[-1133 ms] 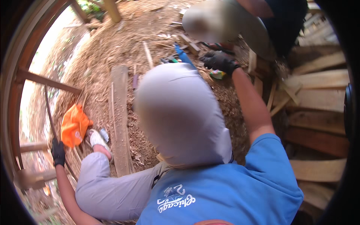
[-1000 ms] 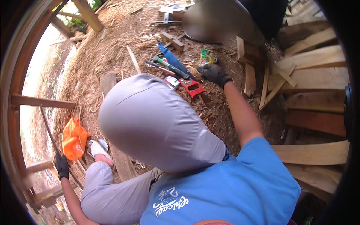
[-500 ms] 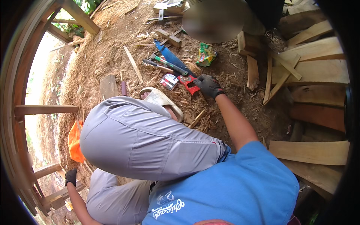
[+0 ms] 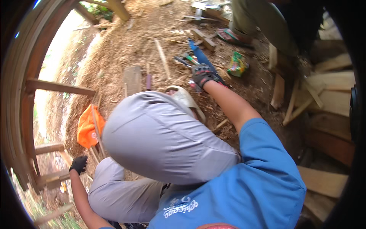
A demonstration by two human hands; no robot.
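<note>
Right hand [image 4: 203, 74] shifted above woodchip-strewn ground [image 4: 114, 63].

Saw [image 4: 204, 58], planks [image 4: 324, 181] and shavings [image 4: 110, 63] mark a carpentry site.

Rough wood and matt cloth, with a touch of glossy plastic
The boards [image 4: 324, 181] at the right look bare and matt, and the shavings [image 4: 114, 57] across the upper middle rough and flaky; the grey trousers [image 4: 164, 141] at the centre and blue shirt [image 4: 236, 187] below are smooth, matt cloth, the left glove [image 4: 78, 164] and right glove [image 4: 204, 75] mostly matt, the saw blade [image 4: 202, 55] above centre smooth, the green packet [image 4: 238, 64] beside it crinkled, glossy plastic.
</note>
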